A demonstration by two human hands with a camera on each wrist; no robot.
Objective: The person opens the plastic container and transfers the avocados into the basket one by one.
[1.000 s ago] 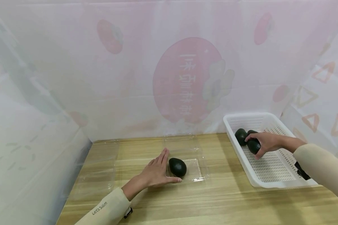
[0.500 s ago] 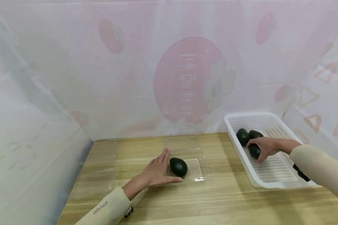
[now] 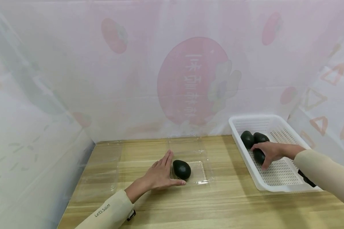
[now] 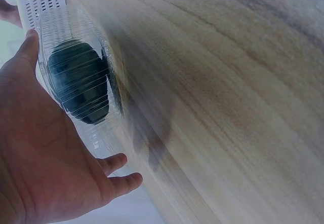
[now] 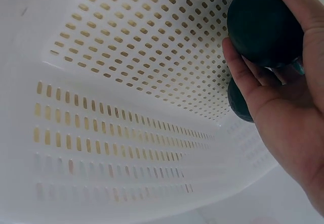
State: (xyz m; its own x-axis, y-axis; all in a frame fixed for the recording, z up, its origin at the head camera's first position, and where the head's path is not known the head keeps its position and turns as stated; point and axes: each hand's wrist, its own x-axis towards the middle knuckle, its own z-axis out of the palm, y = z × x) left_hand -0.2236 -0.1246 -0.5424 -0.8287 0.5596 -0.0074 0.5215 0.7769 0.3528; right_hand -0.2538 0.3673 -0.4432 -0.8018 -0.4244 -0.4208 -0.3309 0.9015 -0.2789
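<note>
My left hand [image 3: 160,174] lies along the left side of a clear plastic clamshell box [image 3: 202,170], fingers straight and thumb stretched along its front edge. One dark green avocado [image 3: 182,170] sits in the left part of that box; the left wrist view shows the avocado [image 4: 78,81] through the ribbed plastic wall. Inside a white basket on the right, my right hand [image 3: 270,152] curls thumb and fingers round an avocado [image 3: 258,156], seen closer as the dark avocado [image 5: 263,24] in the right wrist view. Two more avocados, one left [image 3: 247,139] and another [image 3: 260,137], lie just behind it.
The white perforated basket [image 3: 258,181] stands at the right of the wooden table [image 3: 200,210]. Another clear plastic container [image 3: 100,171] lies at the left. The box's clear lid [image 3: 184,144] lies folded back toward the printed curtain [image 3: 132,79] behind the table.
My right hand has come slightly toward the front of the basket with its avocado, and the avocado behind it shows more fully. My left hand stays in place.
</note>
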